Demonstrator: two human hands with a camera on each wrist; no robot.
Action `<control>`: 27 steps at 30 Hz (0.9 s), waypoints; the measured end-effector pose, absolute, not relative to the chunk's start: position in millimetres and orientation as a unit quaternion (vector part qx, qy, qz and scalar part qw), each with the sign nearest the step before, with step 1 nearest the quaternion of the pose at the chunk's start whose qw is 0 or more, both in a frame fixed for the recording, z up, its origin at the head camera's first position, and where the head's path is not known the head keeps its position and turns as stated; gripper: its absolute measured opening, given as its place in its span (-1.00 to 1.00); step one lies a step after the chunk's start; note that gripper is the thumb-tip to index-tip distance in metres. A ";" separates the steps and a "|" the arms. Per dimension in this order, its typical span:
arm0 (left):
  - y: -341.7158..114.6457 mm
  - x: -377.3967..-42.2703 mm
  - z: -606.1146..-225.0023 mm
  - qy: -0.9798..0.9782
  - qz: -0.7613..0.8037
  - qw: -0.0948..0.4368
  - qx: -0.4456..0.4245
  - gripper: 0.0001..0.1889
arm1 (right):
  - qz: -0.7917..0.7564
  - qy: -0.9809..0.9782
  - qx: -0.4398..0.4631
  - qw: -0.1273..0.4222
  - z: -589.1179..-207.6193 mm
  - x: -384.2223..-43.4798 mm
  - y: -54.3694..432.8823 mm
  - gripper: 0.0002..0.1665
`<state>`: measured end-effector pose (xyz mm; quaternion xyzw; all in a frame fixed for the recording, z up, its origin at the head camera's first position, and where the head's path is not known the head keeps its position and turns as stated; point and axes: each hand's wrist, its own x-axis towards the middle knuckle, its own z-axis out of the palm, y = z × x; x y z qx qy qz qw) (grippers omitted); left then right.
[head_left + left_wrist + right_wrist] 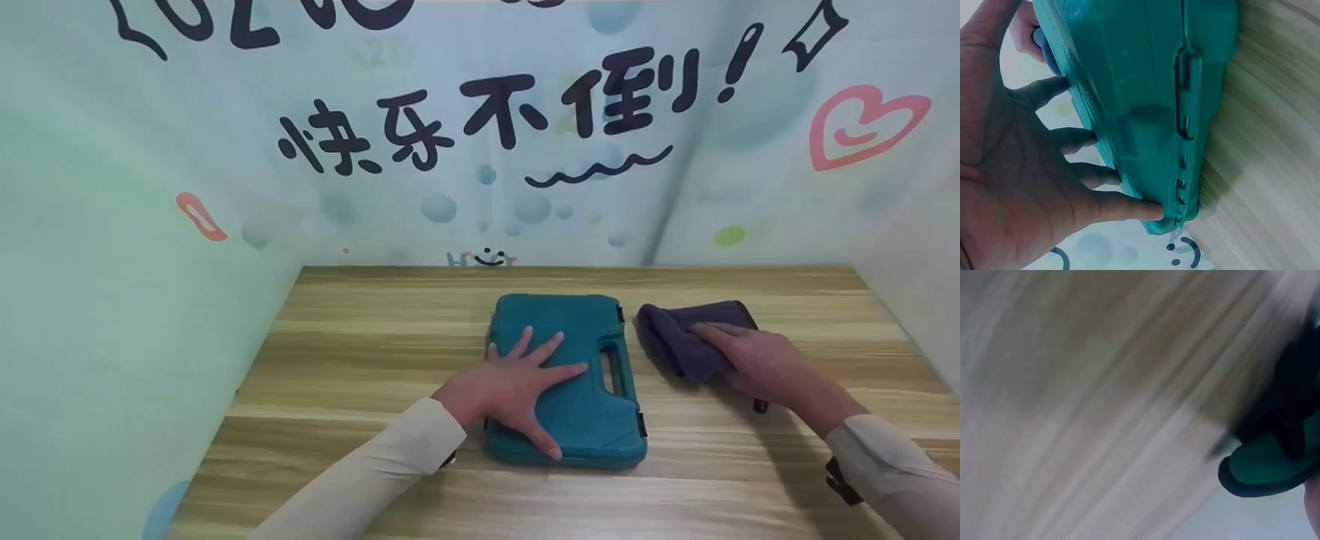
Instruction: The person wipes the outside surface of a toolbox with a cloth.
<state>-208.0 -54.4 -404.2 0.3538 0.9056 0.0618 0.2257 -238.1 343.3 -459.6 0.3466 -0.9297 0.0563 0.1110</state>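
A teal plastic carrying case lies flat on the table, its handle cutout and black latches facing right. My left hand rests on its lid with fingers spread wide; in the left wrist view the fingertips reach over the lid near the hinged side. To the right of the case, my right hand grips a dark blue folded cloth item with black edging. A rounded, dark-bordered green flap of it shows in the right wrist view. Most of the right fingers are hidden.
The wood-grain table ends at a pale printed backdrop behind, with pale side walls at left and right. A small black end piece pokes out beneath the right hand.
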 end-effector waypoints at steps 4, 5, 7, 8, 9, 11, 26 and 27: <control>-52.2 -208.7 -406.4 0.907 0.062 0.222 0.352 0.21 | 0.059 -0.935 0.336 0.098 -461.9 -241.9 341.1 -0.11; -52.2 -208.6 -406.9 0.907 0.061 0.221 0.352 0.20 | 0.059 -0.936 0.333 0.094 -462.3 -243.0 340.4 -0.11; -52.6 -207.6 -406.9 0.908 0.062 0.221 0.351 0.20 | 0.064 -0.938 0.328 0.092 -462.8 -244.9 339.1 -0.13; -52.8 -207.1 -406.9 0.908 0.062 0.220 0.350 0.20 | 0.068 -0.938 0.326 0.094 -463.1 -245.8 338.8 -0.15; -53.0 -206.6 -406.9 0.909 0.062 0.219 0.350 0.19 | 0.072 -0.938 0.324 0.098 -463.4 -246.4 338.6 -0.16; -53.2 -205.3 -407.0 0.908 0.064 0.221 0.349 0.18 | 0.084 -0.937 0.321 0.108 -464.0 -247.0 339.3 -0.17; -47.0 -192.3 -407.7 0.911 0.074 0.215 0.343 0.06 | 0.207 -0.930 0.280 0.120 -456.5 -249.3 323.0 -0.14; -45.8 -191.4 -407.2 0.912 0.074 0.216 0.341 0.05 | 0.217 -0.928 0.279 0.121 -454.4 -249.7 318.8 -0.14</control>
